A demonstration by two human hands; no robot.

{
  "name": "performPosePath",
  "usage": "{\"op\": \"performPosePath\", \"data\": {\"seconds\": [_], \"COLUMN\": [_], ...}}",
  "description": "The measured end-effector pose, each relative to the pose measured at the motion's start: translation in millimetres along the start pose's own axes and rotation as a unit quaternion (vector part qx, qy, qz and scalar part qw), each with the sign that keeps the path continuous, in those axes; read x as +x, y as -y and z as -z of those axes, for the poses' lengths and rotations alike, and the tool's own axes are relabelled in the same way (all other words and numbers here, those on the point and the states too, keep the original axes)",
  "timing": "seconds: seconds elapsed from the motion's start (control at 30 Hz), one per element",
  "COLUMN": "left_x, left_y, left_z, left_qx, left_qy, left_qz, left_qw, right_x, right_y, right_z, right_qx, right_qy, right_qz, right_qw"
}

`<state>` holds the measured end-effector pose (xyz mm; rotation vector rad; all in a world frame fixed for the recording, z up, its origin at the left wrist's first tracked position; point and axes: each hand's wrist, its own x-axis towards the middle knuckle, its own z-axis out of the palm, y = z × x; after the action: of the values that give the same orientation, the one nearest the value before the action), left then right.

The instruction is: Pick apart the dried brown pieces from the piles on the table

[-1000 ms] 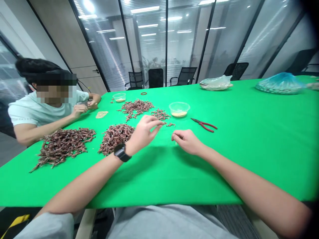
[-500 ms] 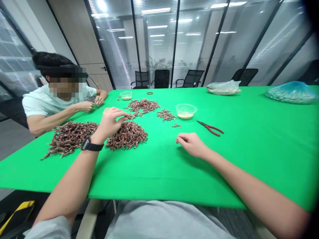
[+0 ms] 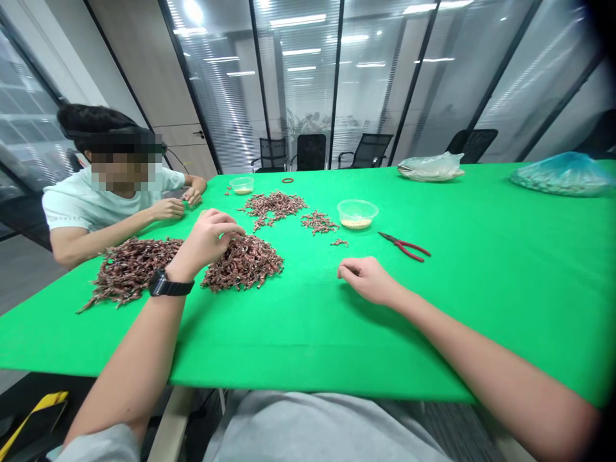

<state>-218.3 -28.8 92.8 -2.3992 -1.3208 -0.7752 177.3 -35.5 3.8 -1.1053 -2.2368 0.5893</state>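
Note:
My left hand (image 3: 212, 236), with a dark watch (image 3: 168, 283) on the wrist, is over the back left edge of a pile of small reddish-brown, twisted pieces (image 3: 245, 264). Its thumb and fingers are drawn together at the tips; anything between them is too small to make out. On the green cloth to the right rests my right hand (image 3: 368, 280), fingers curled inward and their inner side hidden. Just beyond it lie a few loose pieces (image 3: 339, 242). Red-handled pliers (image 3: 405, 246) lie to its right, jaws toward the back left.
A clear tub (image 3: 358, 213) holds pale grains; a similar tub (image 3: 242, 186) stands farther back. More brown piles lie left (image 3: 132, 273), behind (image 3: 274, 203) and mid-table (image 3: 319, 222). A co-worker (image 3: 115, 192) sits at left. Two plastic bags (image 3: 430, 168) (image 3: 561, 174) lie at back right.
My left hand has shifted slightly left and its fingertips have drawn back from the small scatter behind the near pile. The right hand holds its curled pose. The view has moved slightly.

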Motion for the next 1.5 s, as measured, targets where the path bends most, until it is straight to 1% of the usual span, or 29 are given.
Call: {"op": "performPosePath", "data": {"seconds": [0.17, 0.33, 0.57, 0.7, 0.83, 0.97, 1.2, 1.5], "left_x": [1.7, 1.4, -0.7, -1.2, -2.2, -3.0, -2.8, -3.2], "left_y": [-4.0, -4.9, -6.7, -6.5, -3.3, -2.2, -5.4, -4.1], "left_z": [1.5, 4.0, 3.3, 1.4, -0.7, -1.6, 0.3, -0.3], "left_qx": [-0.014, -0.027, -0.025, -0.013, -0.003, 0.0, 0.011, 0.02], "left_qy": [0.014, 0.023, -0.012, 0.012, 0.031, 0.031, 0.034, 0.041], "left_qz": [0.009, 0.003, 0.029, 0.049, 0.044, 0.036, 0.036, 0.034], "left_qw": [1.0, 0.999, 0.999, 0.999, 0.999, 0.999, 0.999, 0.998], "right_x": [-0.2, -0.3, 0.0, -0.3, -0.3, -0.2, -0.4, -0.9], "right_y": [0.3, 1.1, 1.1, 0.4, -0.4, -0.5, 0.3, 1.8], "right_z": [0.5, 0.7, 0.3, 0.1, -0.4, -0.8, -0.2, 0.6], "right_qx": [-0.006, -0.007, -0.013, -0.004, -0.007, -0.012, -0.013, -0.016], "right_qy": [0.0, -0.001, 0.001, -0.002, 0.001, 0.007, 0.017, 0.026], "right_qz": [-0.001, 0.0, 0.003, 0.002, 0.004, 0.002, -0.002, -0.004], "right_qw": [1.0, 1.0, 1.0, 1.0, 1.0, 1.0, 1.0, 1.0]}}
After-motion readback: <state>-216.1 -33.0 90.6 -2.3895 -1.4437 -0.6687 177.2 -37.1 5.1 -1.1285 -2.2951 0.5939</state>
